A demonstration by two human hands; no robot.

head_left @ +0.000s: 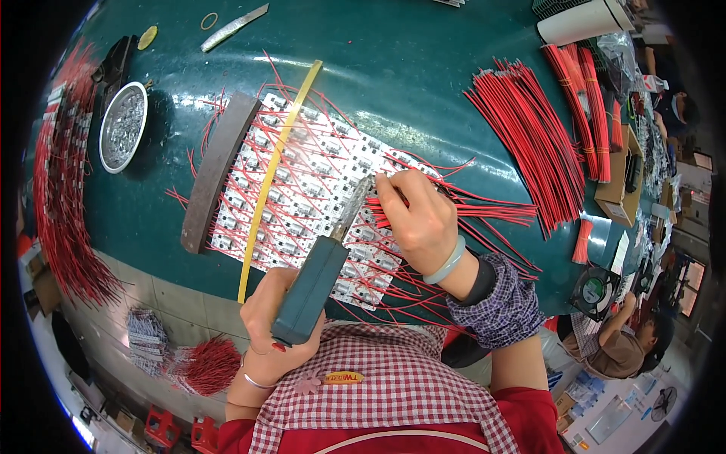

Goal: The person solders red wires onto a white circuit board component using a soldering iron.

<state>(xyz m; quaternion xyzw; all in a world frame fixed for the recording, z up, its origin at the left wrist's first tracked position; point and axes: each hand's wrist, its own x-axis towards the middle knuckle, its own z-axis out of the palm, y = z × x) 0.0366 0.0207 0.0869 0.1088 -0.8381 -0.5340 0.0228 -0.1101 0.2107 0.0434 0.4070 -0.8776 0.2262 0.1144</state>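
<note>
A panel of small white circuit boards (318, 178) with red wires lies on the green table in front of me. My left hand (272, 318) is wrapped around the dark green handle of a soldering iron (310, 291), whose silvery barrel points up and away over the panel. Close to its tip, my right hand (416, 216) pinches red wire (491, 213) at the boards, and several wires fan out rightward beneath it. The pinched wire end is hidden by my fingers. Across the panel lie a yellow strip (272, 174) and, along its left side, a dark flat bar (219, 174).
A white bowl (123, 127) of shiny bits stands left, near hanging red-wired boards (64, 197). Loose red wires (529, 144) and tied bundles (594, 113) lie right. A black fan (596, 291) sits at the right edge; beyond it is another person (628, 344).
</note>
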